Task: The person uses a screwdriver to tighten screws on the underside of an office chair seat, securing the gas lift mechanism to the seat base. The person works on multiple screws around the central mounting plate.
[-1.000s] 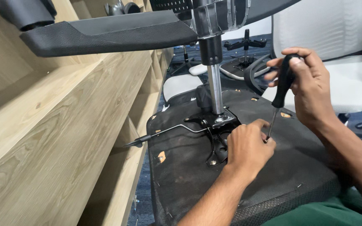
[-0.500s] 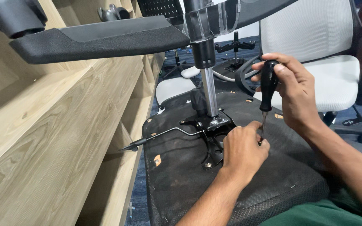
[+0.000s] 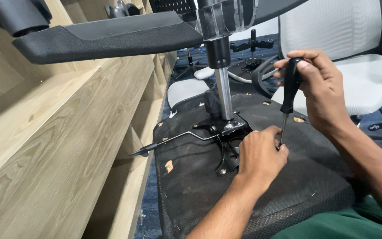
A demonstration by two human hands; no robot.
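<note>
An office chair lies upside down, its black seat underside [image 3: 191, 186] facing up. A black metal mechanism plate [image 3: 226, 152] is fixed to it, with a chrome gas cylinder [image 3: 223, 95] rising to the chair base leg [image 3: 111, 35]. My right hand [image 3: 319, 88] grips the black handle of a screwdriver [image 3: 289, 95], held almost upright with its tip at the plate's right edge. My left hand [image 3: 261, 155] rests on the plate, fingers pinched around the screwdriver tip. Whatever lies under the tip is hidden by my fingers.
A light wooden shelf unit [image 3: 67, 146] runs along the left. The chair's thin lever [image 3: 169, 139] points toward it. A white mesh office chair [image 3: 345, 48] stands at the right, and other chair bases [image 3: 250, 44] sit on the floor behind.
My right hand has brought the screwdriver more upright. My left hand stays on the plate at the tip. The view has shifted slightly.
</note>
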